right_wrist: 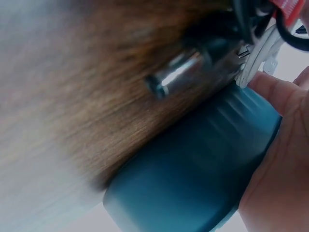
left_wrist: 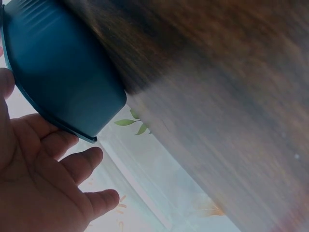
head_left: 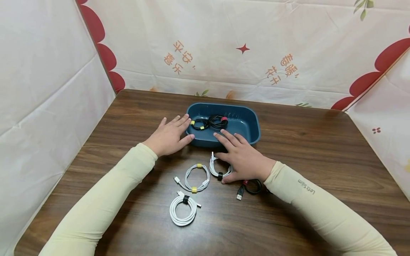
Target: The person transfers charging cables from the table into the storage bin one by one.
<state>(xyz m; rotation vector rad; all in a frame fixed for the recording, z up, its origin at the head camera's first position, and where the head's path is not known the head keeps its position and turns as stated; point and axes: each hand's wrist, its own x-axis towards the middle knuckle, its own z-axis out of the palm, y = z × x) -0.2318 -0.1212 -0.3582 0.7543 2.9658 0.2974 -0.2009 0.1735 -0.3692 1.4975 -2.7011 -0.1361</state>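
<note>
A: So where do the hands sit?

B: Both lie flat near the middle of the frame. The left hand (head_left: 169, 136) has straight, relaxed fingers touching the left end of the blue tray (head_left: 246, 137), gripping nothing. The right hand (head_left: 242, 158) is spread too, fingertips against the tray's near wall, palm resting over the white cable with a black tie (head_left: 214, 170).

A: And what's inside the tray?

B: Two black coils: one with a yellow tie (head_left: 199, 124), one with a red tie (head_left: 219, 121), side by side at its left half.

A: The rest?

B: On the counter (head_left: 320, 170), below centre: a white cable with yellow ties (head_left: 195, 178), a tightly wound white coil (head_left: 183, 210), and a black cable with a USB plug (head_left: 248, 187) partly under the right wrist.

A: How would these handle?

B: Light and floppy, I'd judge, though the ties keep each loop together. Pinching a bundle at its tie looks safest; loose plug ends may swing. The tray seems stiff, light plastic that could slide on the smooth wood.
</note>
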